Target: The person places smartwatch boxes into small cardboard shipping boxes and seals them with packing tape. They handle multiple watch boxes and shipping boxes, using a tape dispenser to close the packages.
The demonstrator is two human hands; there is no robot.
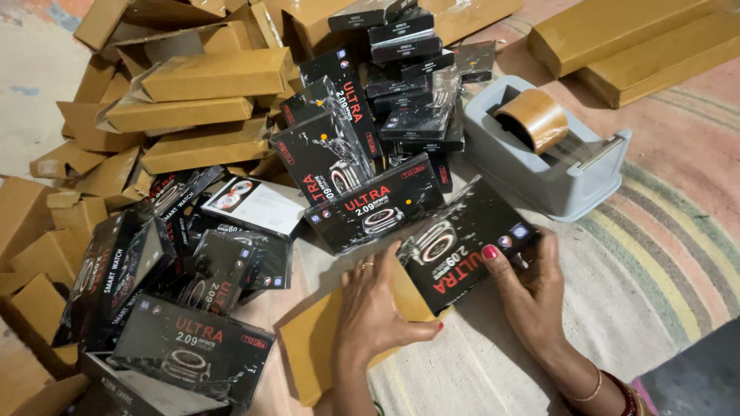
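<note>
So the person's sitting on a striped woven rug (678,231), both hands on one glossy black watch box (462,243) with red lettering. Right hand (532,293) grips its near corner, thumb on top. Left hand (378,300) lies flat, fingers spread, half on the box and half on the flat tan cardboard carton (316,347) under it. Grey tape dispenser with a brown roll (551,146) sits just beyond, and piles of more black boxes (193,347) and tan cartons (200,112) are off to the left.

L hand (378,304) flat, palm down, fingers fwd | R hand (532,289) curled, thumb up | wrists close
</note>
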